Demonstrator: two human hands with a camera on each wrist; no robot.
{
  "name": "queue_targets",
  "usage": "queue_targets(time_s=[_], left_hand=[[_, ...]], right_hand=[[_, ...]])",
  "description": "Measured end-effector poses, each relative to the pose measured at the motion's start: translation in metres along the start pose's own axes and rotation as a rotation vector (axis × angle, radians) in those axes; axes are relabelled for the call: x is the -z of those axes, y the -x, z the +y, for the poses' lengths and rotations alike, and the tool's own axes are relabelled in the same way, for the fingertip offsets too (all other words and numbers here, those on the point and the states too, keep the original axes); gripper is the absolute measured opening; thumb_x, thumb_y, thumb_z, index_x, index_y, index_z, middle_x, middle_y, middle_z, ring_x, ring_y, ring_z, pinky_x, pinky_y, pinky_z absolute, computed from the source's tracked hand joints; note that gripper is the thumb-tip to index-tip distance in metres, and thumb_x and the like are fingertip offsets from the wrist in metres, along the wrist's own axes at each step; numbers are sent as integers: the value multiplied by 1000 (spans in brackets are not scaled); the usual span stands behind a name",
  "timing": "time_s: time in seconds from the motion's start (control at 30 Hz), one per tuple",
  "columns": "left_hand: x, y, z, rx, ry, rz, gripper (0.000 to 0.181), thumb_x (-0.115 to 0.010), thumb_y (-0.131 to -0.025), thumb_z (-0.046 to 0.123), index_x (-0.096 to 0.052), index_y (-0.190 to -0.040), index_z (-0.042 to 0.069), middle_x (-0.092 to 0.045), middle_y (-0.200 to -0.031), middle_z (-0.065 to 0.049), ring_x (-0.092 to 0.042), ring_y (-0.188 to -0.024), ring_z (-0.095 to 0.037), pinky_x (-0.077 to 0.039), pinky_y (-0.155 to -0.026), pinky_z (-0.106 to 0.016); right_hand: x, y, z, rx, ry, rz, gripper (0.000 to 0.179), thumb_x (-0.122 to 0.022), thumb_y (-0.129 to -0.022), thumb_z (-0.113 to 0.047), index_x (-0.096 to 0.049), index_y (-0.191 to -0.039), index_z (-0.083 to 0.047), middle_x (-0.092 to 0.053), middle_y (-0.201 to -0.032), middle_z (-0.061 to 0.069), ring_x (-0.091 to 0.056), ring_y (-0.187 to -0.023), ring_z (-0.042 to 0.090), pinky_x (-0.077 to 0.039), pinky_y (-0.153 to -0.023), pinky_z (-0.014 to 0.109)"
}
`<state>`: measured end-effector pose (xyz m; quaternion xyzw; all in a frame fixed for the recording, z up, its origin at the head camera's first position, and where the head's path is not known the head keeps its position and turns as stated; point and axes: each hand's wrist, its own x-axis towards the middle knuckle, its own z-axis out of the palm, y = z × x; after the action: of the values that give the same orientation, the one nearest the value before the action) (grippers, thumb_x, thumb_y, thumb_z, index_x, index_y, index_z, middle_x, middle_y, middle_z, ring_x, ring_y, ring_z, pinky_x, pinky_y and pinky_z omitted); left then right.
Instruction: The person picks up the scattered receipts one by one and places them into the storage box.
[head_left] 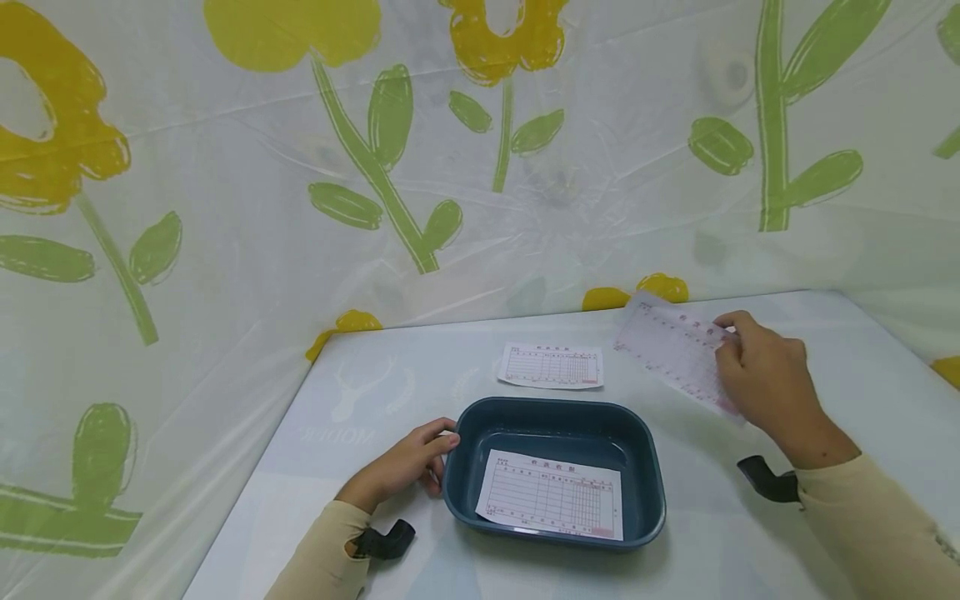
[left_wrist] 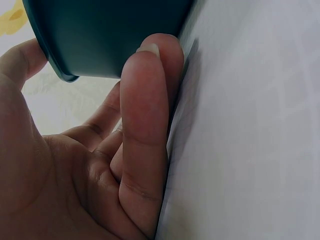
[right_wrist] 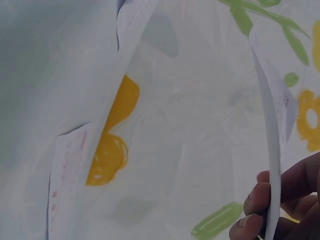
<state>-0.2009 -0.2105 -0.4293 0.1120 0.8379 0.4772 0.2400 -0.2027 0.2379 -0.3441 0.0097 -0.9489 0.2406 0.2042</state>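
Paper slip (head_left: pixel 675 354) up in the air, pinched by the right hand (head_left: pixel 772 379), and what a light hold it is! The grip is clamped on the slip near its right end, thumb and fingers on opposite faces, while most of the sheet stretches out leftward past the fingertips, tilted, its reddish printing on show. From the right wrist it's almost edge-on, the lower part caught between the fingers, the rest standing up beyond them with a gentle bend. Over to the left hand (head_left: pixel 401 462): no squeeze there, the digits apart, one tip at the rim of the dark blue-green basin (head_left: pixel 562 418) and others bent beside its outer wall, low against the tabletop (head_left: pixel 712 542). Inside that basin lies a second slip (head_left: pixel 551 496), flat-looking, form lines upward, leaning a touch off square, nearer the front wall. Just behind the basin, on the tabletop, there's a third slip (head_left: pixel 551 365), printed side up too, left of the held sheet and well apart from the right hand. Both arms wear pale sleeves (head_left: pixel 885 517), with a black curved piece (head_left: pixel 768 482) poking out by the right wrist and a matching black piece (head_left: pixel 386 540) by the left. And rising behind it all, a pale curtain (head_left: pixel 600 217) with yellow flowers and green leaves, the held slip's top corner overlapping one of its yellow patches in the head view.
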Motion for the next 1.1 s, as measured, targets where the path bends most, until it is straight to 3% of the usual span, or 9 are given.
queue_targets(time_s=[0.23, 0.33, 0.43, 0.5, 0.6, 0.83, 0.93, 1.1], left_hand=[[-1, 0, 0, 0, -2, 3, 41, -45, -104, 44, -48, -131, 13, -62, -67, -3, -63, -60, -19, -55, -64, -32], [-1, 0, 1, -1, 0, 3, 42, -46, -104, 44, -48, -131, 13, -62, -67, -3, -62, -59, -19, -55, -63, -32], [0, -1, 1, -1, -2, 1, 42, -46, -103, 45, -48, -130, 13, -62, -67, -3, -62, -59, -19, -55, -63, -32], [0, -1, 1, -2, -3, 1, 42, -46, -103, 45, -48, -130, 12, -62, -67, -3, -62, -59, -19, -55, -64, -32], [-1, 0, 1, -2, -7, 2, 42, -46, -103, 45, -48, -130, 12, -62, -68, -3, -63, -60, -19, -55, -64, -32], [-1, 0, 0, -7, -1, 2, 41, -45, -104, 44, -48, -130, 12, -62, -67, -3, -63, -61, -18, -55, -63, -32], [0, 1, 0, -9, 1, 0, 41, -45, -104, 44, -48, -130, 12, -62, -68, -3, -63, -61, -19, -55, -63, -32], [0, 2, 0, -7, 4, 2, 41, -45, -104, 44, -48, -130, 12, -62, -68, -3, -62, -61, -19, -55, -63, -32]], right_hand=[[1, 8, -13, 64, -7, 5, 33, -45, -98, -8, -54, -127, 7, -50, -59, 8, -41, -53, 20, -38, -55, 36], [1, 12, -17, 92, -19, 12, 33, -47, -98, -9, -54, -127, 5, -45, -56, 3, -38, -50, 18, -33, -46, 25], [1, 15, -23, 111, -28, 21, 32, -48, -98, -8, -55, -127, 5, -47, -55, 2, -39, -53, 19, -36, -50, 30], [0, 17, -26, 121, -40, 25, 31, -49, -98, -7, -56, -126, 5, -50, -55, 2, -41, -55, 21, -42, -60, 40], [-2, 19, -31, 131, -52, 32, 31, -49, -97, -5, -57, -125, 5, -59, -61, 7, -45, -62, 24, -38, -76, 54], [-9, 24, -39, 195, -60, 75, 30, -55, -93, -2, -59, -122, 4, -69, -80, 18, -47, -65, 25, -39, -70, 46], [-13, 27, -43, 229, -67, 78, 29, -56, -92, -1, -60, -120, 5, -70, -87, 21, -51, -66, 25, -37, -75, 50], [-22, 31, -50, 309, -60, 88, 26, -58, -89, 1, -62, -115, 4, -66, -79, 12, -49, -62, 19, -35, -75, 45]])
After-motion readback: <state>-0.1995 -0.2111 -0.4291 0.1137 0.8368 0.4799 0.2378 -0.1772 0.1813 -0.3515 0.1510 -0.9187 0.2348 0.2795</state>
